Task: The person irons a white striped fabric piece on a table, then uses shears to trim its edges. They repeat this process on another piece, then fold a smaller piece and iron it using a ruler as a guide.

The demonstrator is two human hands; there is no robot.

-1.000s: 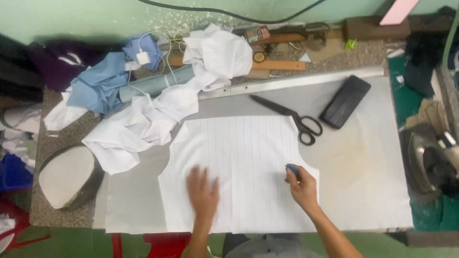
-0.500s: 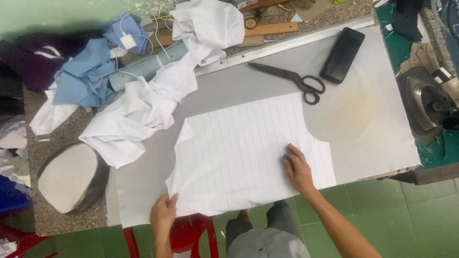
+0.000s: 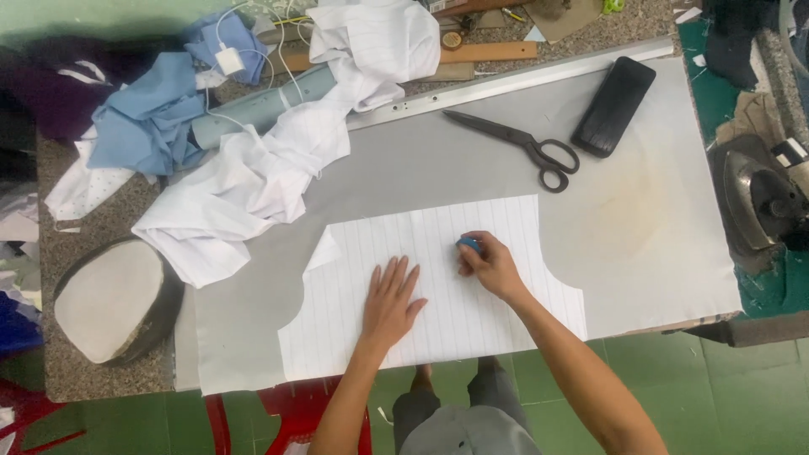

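Left hand: the left hand (image 3: 390, 297) lies flat, palm down, fingers spread apart on the striped fabric piece (image 3: 430, 286), near the middle of it — holding nothing, only pressing on the cloth.
Right hand: the right hand (image 3: 489, 265) is just to the right of the left, fingers pinched together on a small blue chalk (image 3: 468, 244), whose tip touches the cloth.
Striped fabric piece: white with thin lines, spread flat on the near part of the grey table cover (image 3: 640, 227); its near edge lies along the near edge of the table, and curved cut-outs show at its left and right sides.
Blue chalk: on the far half of the cloth, right of centre, mostly hidden by the fingers.
Scissors: black scissors (image 3: 518, 149) lie shut on the cover, beyond the cloth and to the right, apart from both hands.
Black case: a flat black oblong (image 3: 613, 107) lies right of the scissors, near the far edge.
Metal ruler: a long pale straightedge (image 3: 514, 82) runs along the far edge of the cover.
White cloth heap: crumpled white cloth (image 3: 278, 160) sprawls at far left — blue cloth (image 3: 143, 126) beyond it.
Iron: a dark iron (image 3: 758, 198) sits at the far right, off the cover.
Pressing pad: an oval pad (image 3: 109, 299) rests at near left.
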